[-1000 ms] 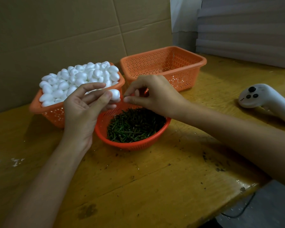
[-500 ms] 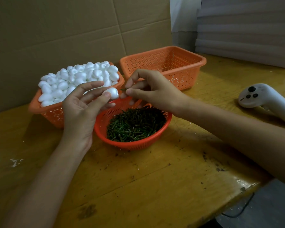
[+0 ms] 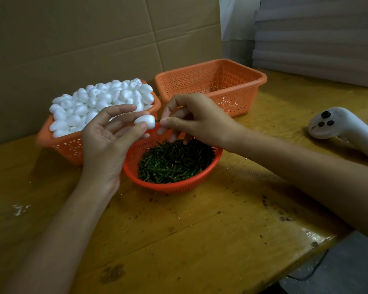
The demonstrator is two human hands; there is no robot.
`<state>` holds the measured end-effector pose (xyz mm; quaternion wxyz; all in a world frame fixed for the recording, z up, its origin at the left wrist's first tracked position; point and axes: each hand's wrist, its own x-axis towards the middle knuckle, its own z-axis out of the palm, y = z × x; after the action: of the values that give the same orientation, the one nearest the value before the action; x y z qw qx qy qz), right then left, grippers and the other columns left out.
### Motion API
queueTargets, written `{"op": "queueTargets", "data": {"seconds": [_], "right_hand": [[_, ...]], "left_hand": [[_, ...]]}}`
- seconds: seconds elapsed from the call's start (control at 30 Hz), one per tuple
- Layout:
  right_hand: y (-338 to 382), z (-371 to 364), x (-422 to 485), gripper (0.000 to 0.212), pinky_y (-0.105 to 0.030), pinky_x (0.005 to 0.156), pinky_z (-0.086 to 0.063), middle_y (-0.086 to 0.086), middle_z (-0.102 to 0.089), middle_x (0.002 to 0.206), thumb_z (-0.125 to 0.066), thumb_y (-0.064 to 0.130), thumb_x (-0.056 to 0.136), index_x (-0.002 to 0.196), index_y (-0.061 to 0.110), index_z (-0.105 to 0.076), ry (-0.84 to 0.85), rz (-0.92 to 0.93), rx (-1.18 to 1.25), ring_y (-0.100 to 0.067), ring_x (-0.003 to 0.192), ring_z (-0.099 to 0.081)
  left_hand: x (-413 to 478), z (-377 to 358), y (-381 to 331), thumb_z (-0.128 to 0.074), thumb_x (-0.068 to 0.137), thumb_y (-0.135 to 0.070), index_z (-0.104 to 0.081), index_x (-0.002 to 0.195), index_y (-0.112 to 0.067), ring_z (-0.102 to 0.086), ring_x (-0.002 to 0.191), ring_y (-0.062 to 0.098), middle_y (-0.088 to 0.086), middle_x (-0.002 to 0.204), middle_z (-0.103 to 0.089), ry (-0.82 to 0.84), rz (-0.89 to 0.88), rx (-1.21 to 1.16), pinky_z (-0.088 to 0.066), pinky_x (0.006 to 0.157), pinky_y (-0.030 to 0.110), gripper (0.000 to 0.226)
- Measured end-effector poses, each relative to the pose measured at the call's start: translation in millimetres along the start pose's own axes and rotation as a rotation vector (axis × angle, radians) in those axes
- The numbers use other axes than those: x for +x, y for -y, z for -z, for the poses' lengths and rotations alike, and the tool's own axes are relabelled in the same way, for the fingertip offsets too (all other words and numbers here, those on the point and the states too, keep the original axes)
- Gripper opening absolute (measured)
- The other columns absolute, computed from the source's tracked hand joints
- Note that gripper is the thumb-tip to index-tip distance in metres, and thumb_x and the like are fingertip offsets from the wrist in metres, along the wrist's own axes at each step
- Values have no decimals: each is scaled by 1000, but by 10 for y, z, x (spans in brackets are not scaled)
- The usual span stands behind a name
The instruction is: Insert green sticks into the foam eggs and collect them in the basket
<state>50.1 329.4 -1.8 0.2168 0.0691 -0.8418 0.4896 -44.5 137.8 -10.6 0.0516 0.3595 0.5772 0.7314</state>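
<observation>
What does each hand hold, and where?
Left hand pinches a foam egg by its sides; right hand pinches a green stick by its outer end.

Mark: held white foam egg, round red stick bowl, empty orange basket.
held white foam egg (image 3: 147,120), head view, middle.
round red stick bowl (image 3: 170,187), head view, front wall.
empty orange basket (image 3: 236,102), head view, front wall.

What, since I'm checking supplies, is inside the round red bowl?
A heap of short green sticks fills the round bowl. The sticks hide its bottom, and the right hand covers part of the far rim and anything lying just beneath it.
</observation>
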Motion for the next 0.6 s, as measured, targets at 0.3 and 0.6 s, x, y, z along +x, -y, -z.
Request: {"op": "queueTargets", "data": {"seconds": [0.3,0.6], "right_hand": [[24,10,-27,10,-35,59,-63,-3,-80,84,-72,13,97,100,3,-74,-18,17,-94,-22,73,-77],[42,-3,-41,12,-40,59,-64,-4,-80,90,-70,9,98,103,0,-65,-5,23,-107,-23,78,-77]], "left_hand": [[-9,-4,18,-84,80,-5,-68,110,-15,-79,100,23,6,106,-81,43,-43,35,-62,75,24,35],[8,23,64,-84,83,-10,-74,105,-14,-79,99,23,5,105,-82,28,-77,46,-61,73,23,25]]}}
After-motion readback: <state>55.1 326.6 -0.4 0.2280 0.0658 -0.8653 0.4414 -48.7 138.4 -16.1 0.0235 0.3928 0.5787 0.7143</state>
